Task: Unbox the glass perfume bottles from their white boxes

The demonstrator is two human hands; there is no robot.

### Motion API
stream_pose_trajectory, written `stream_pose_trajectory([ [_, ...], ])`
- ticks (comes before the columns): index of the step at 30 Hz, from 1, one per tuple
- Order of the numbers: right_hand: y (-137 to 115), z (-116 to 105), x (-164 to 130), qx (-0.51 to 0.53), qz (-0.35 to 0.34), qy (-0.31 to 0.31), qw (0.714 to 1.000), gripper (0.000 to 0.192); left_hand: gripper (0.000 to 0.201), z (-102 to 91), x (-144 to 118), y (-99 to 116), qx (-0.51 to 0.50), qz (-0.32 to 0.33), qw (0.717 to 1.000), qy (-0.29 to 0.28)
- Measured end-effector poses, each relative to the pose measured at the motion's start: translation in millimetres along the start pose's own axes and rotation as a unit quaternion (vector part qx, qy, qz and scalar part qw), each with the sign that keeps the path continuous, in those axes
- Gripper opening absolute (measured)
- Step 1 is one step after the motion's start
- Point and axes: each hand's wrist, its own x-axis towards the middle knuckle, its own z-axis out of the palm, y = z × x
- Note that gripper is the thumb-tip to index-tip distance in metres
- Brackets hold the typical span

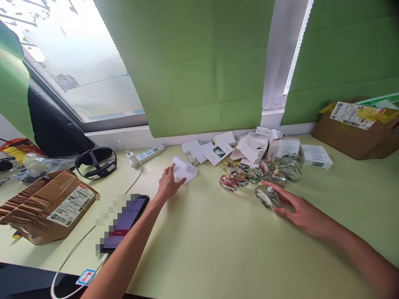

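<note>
My right hand (299,209) has its thumb and fingers on the near edge of a round, flat glass perfume bottle (267,197), which leans at the front of a group. Behind it stand several similar bottles, among them a reddish one (229,182), a dark amber one (242,177) and a clear one (289,171). Over at the left, my left hand (168,182) is spread with thumb and fingers apart. It is beside a small white opened carton (186,171); whether the fingertips touch the carton I cannot tell.
Torn white cartons (252,147) and a printed card (218,153) lie at the back by the wall. A phone (131,220) on a white cable, a power strip (151,153), a black headset (96,162) and a brown box (52,205) occupy the left; another brown box (358,133) stands right.
</note>
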Motion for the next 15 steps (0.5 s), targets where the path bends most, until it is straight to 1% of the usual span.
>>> stream_pose_trajectory([
  [2,0.8,3.9,-0.2,-0.043,0.005,0.023,0.999,0.068,0.072,-2.5,-1.4,7.7,-0.002,-0.019,0.999,0.035],
  [4,4.2,7.3,-2.8,-0.068,0.016,0.045,0.997,0.069,0.067,-9.8,-2.6,14.8,-0.010,-0.012,0.995,0.096],
  [5,6.8,8.0,-5.5,-0.076,0.023,0.058,0.995,0.070,0.065,-14.0,-3.1,17.4,-0.010,0.010,0.992,0.126],
  [6,9.7,7.4,-9.5,-0.083,0.031,0.070,0.994,0.070,0.062,-17.7,-3.3,19.3,-0.005,0.045,0.988,0.146],
  [7,12.7,5.1,-14.5,-0.087,0.041,0.086,0.992,0.067,0.059,-20.5,-3.4,20.1,0.006,0.088,0.985,0.149],
  [8,15.7,0.6,-20.4,-0.090,0.051,0.104,0.989,0.060,0.055,-22.0,-3.3,20.0,0.020,0.131,0.982,0.131],
  [9,18.6,-6.5,-26.5,-0.091,0.059,0.126,0.986,0.051,0.052,-22.1,-2.9,18.8,0.035,0.165,0.981,0.095],
  [10,21.4,-16.3,-32.2,-0.092,0.068,0.149,0.982,0.042,0.051,-21.1,-2.3,16.9,0.046,0.183,0.981,0.051],
  [11,24.4,-28.8,-36.8,-0.092,0.078,0.174,0.977,0.034,0.051,-19.2,-1.4,14.3,0.051,0.186,0.981,0.007],
  [13,31.1,-60.8,-40.0,-0.094,0.101,0.223,0.965,0.031,0.054,-14.7,1.5,9.1,0.050,0.160,0.984,-0.060],
  [14,35.0,-78.9,-37.4,-0.100,0.113,0.245,0.958,0.033,0.056,-12.9,3.6,7.2,0.051,0.145,0.985,-0.075],
  [15,39.2,-97.5,-31.8,-0.113,0.121,0.277,0.946,0.033,0.058,-11.8,6.3,6.5,0.055,0.134,0.986,-0.077],
])
